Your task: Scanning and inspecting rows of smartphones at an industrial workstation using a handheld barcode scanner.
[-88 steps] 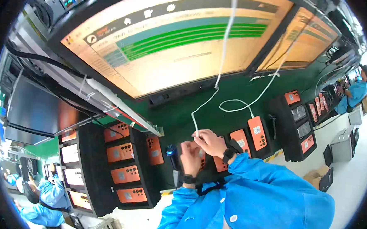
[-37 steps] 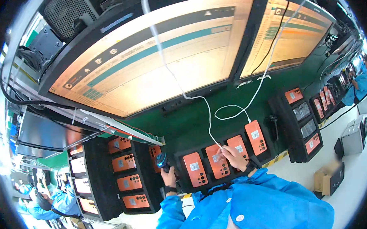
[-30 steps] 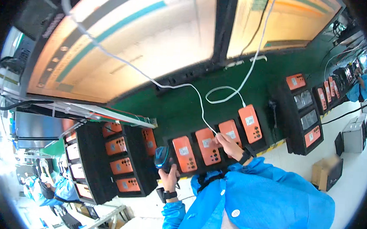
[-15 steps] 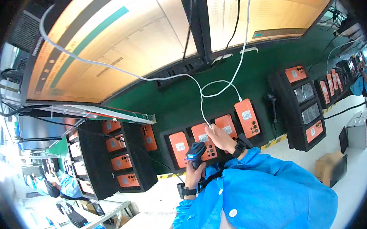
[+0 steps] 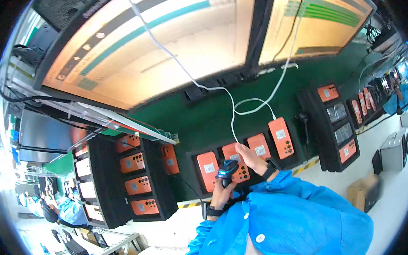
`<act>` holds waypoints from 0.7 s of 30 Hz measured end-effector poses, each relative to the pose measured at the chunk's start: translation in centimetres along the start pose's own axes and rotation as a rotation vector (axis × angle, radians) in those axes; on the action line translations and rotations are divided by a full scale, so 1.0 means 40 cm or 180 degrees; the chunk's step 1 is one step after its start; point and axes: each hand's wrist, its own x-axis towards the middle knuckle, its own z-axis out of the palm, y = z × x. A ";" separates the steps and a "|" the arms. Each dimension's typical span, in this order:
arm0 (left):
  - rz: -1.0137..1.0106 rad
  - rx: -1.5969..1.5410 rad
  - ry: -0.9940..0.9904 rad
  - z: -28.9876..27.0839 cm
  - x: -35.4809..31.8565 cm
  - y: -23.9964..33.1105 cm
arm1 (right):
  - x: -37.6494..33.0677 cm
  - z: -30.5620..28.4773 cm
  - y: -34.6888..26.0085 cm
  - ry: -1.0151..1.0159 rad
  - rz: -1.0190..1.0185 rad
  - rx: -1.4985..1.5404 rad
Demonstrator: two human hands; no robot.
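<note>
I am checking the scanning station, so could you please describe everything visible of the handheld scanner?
The handheld scanner is a small dark pistol-shaped device, plastic by its look, with a blue-tinted head. The left hand grips its handle upright, head tilted toward the orange phone lying in a black tray, which the right hand touches. Whether the head touches the phone cannot be told. No cable on it shows.
</note>
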 end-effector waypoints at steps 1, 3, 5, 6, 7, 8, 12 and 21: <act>0.0059 0.0014 -0.0002 0.000 0.002 -0.003 | 0.008 0.001 0.028 0.0140 -0.0160 -0.0287; 0.0102 0.0022 -0.0023 0.008 -0.011 0.024 | -0.002 0.005 0.030 0.0124 0.0038 -0.0053; 0.0093 0.0152 -0.0042 0.008 -0.016 0.026 | 0.003 0.002 0.058 0.0269 -0.0239 -0.0331; 0.0120 0.0226 -0.0046 0.009 -0.016 0.016 | 0.001 0.005 0.049 0.0335 -0.0446 -0.0368; 0.0095 0.0166 -0.0084 0.010 -0.019 0.017 | -0.008 0.006 0.011 0.0167 -0.0274 -0.0183; 0.0054 0.0101 -0.0130 0.012 -0.023 0.013 | -0.020 0.006 -0.017 0.0001 -0.0084 -0.0004; -0.0063 0.0001 -0.0145 0.009 -0.027 0.017 | 0.006 0.003 0.014 0.0071 -0.0032 -0.0053; -0.0012 -0.0045 -0.0268 -0.009 0.001 -0.001 | 0.026 -0.015 0.037 -0.0062 0.0135 -0.0291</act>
